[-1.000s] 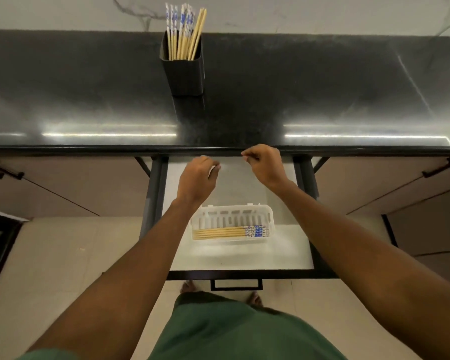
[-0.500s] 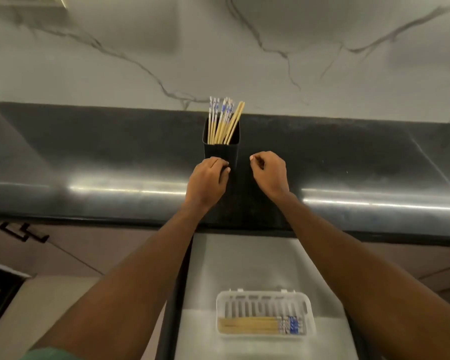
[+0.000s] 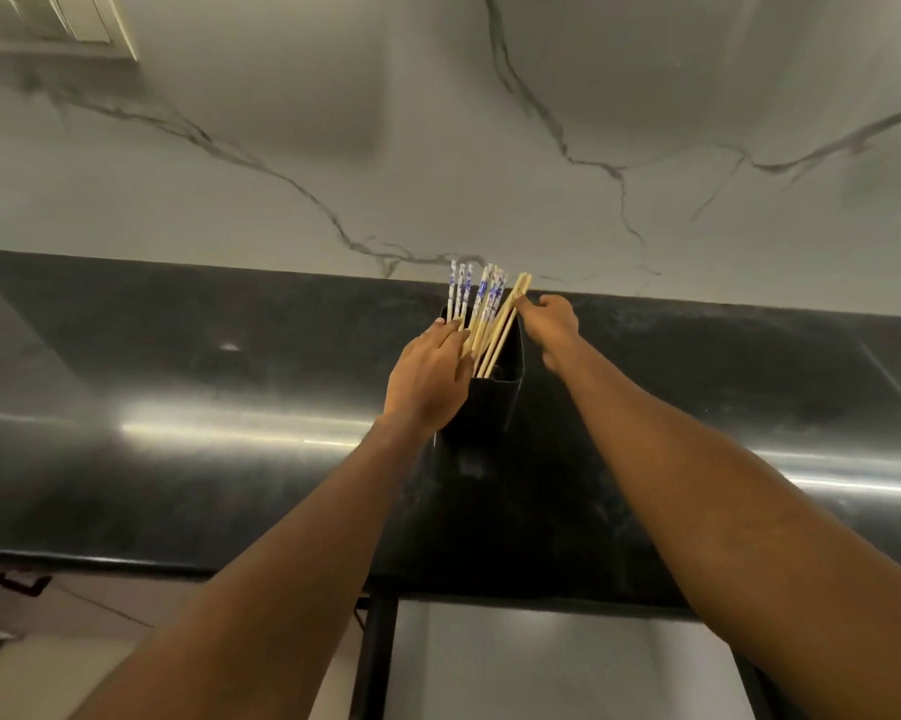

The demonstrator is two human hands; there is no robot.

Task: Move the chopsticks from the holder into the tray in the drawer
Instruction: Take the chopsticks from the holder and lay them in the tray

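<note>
A black square holder stands on the dark countertop against the marble wall. Several chopsticks stick out of it: ones with blue-and-white patterned tops and plain wooden ones leaning right. My left hand rests against the holder's left side, fingers touching the patterned chopsticks. My right hand pinches the upper ends of the plain wooden chopsticks at the holder's right. The open drawer shows at the bottom; the tray is out of view.
The marble wall rises right behind the holder. A white switch plate sits on the wall at top left. A cabinet handle shows below the counter at the left.
Both hands rose from the drawer to the holder and now touch the chopsticks. The view tilted up, so the white tray with chopsticks dropped out of sight.
</note>
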